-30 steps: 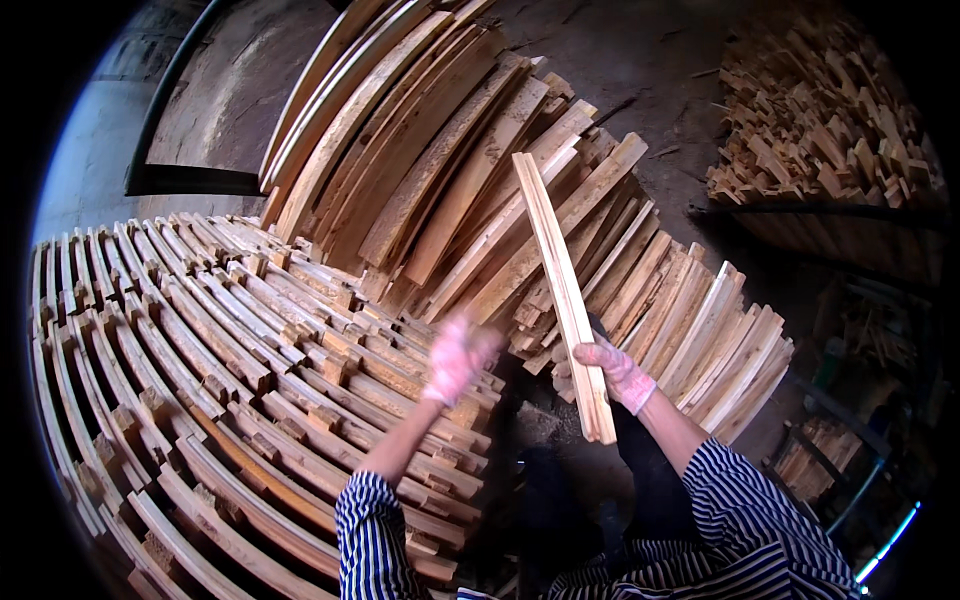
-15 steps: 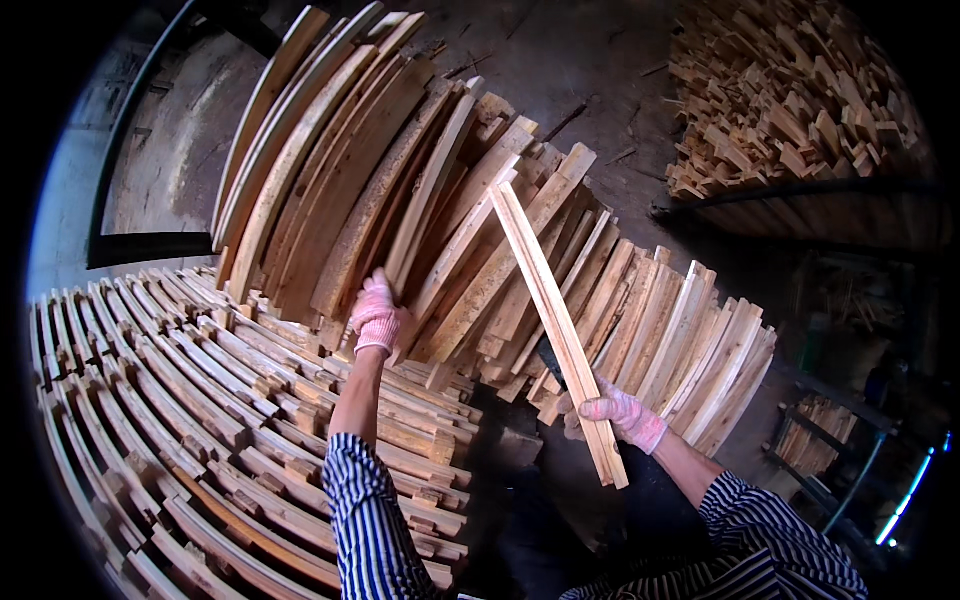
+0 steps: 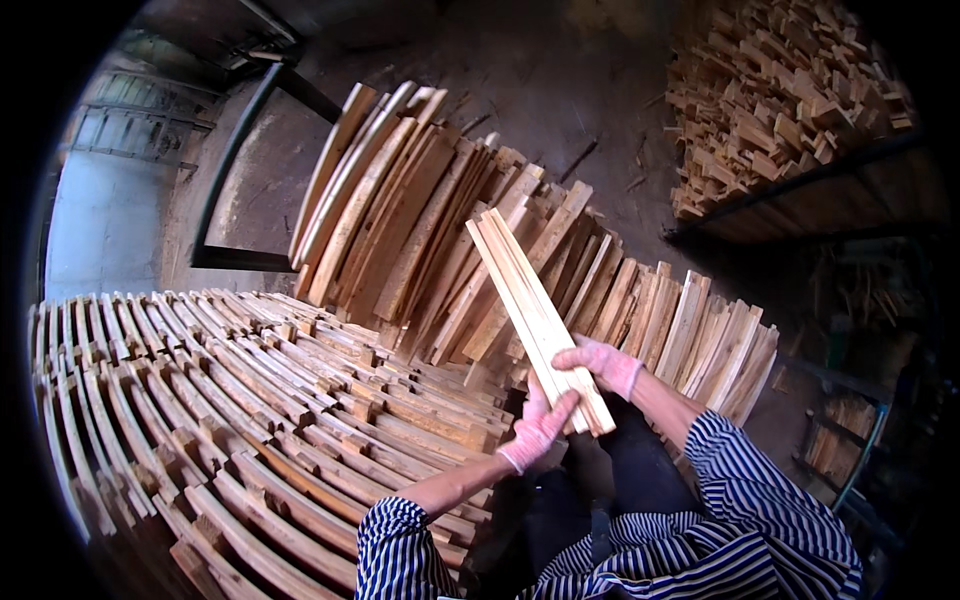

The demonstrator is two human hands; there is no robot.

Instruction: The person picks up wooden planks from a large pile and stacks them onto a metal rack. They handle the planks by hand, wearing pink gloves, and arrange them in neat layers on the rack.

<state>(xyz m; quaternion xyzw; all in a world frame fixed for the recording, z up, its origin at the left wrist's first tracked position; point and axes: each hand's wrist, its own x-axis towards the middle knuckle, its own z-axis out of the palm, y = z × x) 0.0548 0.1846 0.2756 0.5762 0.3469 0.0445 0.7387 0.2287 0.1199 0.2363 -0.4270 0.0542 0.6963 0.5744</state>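
A bundle of pale wooden slats stands tilted in front of me, its top leaning away to the left. My right hand, in a pink glove, grips the bundle near its lower end from the right. From the left side, my left hand, also in a pink glove, presses against the bottom of the same bundle. Both forearms wear blue and white striped sleeves.
A criss-cross stack of slats fills the left and lower left. Longer planks lean in a fan behind the bundle. A heap of short wood offcuts lies at the upper right. A dark metal frame stands at the upper left.
My left hand has come back from the leaning planks on the left and now meets the bundle's lower end. The bundle has stayed in my right hand.
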